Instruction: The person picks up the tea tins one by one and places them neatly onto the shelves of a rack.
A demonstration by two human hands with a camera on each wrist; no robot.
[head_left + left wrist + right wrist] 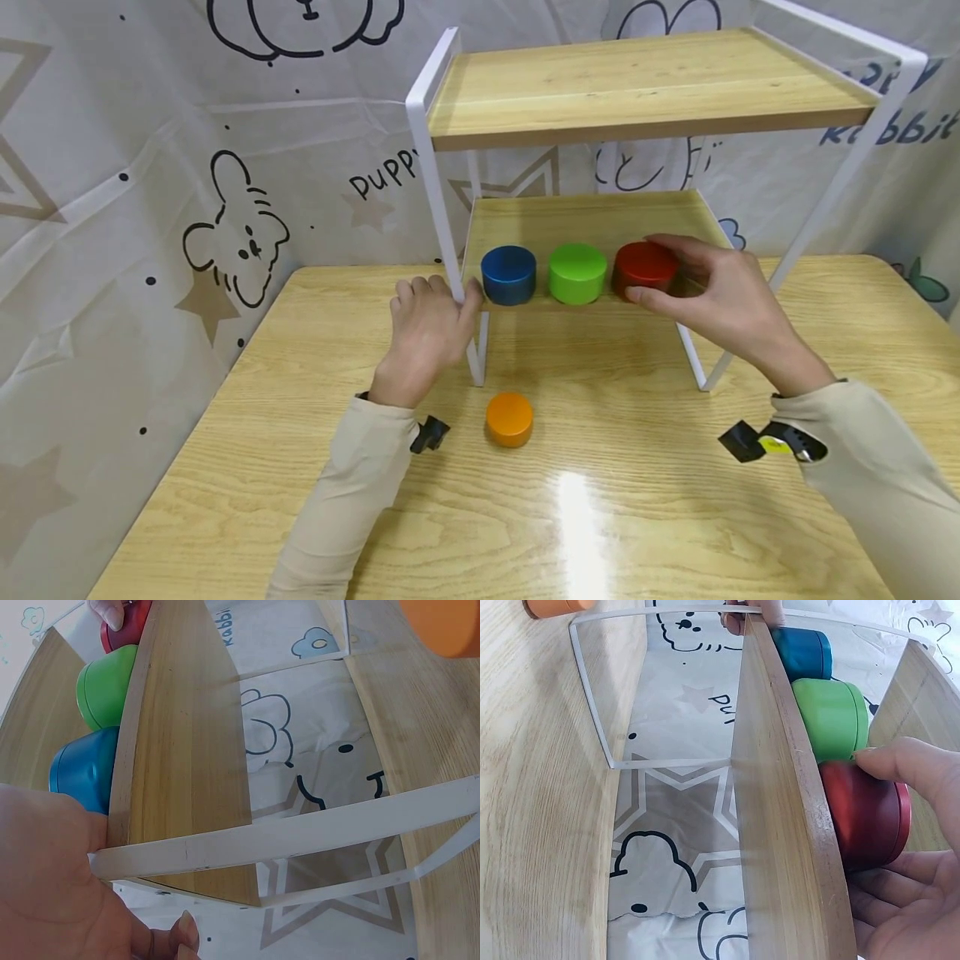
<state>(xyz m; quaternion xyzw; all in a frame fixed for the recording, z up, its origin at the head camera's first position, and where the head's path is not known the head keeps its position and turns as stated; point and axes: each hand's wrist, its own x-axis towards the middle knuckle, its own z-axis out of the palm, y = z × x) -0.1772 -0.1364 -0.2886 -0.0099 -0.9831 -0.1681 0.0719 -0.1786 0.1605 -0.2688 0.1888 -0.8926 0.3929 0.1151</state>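
On the lower board of a two-tier shelf (645, 92) with a white metal frame, three round tins stand in a row. The blue tin (508, 277) is at the left, the green tin (577, 274) in the middle and the red tin (643, 268) at the right. My right hand (723, 292) holds the red tin between thumb and fingers, close beside the green one in the right wrist view. With my left hand (431, 325) I grip the shelf's left front post (285, 836), near the blue tin. An orange tin (509, 419) sits on the table in front of the shelf.
The shelf stands on a wooden table (262, 467), its upper board over the tins. A printed cloth (165, 167) hangs behind and to the left. The shelf's right front post (813, 208) rises beside my right hand.
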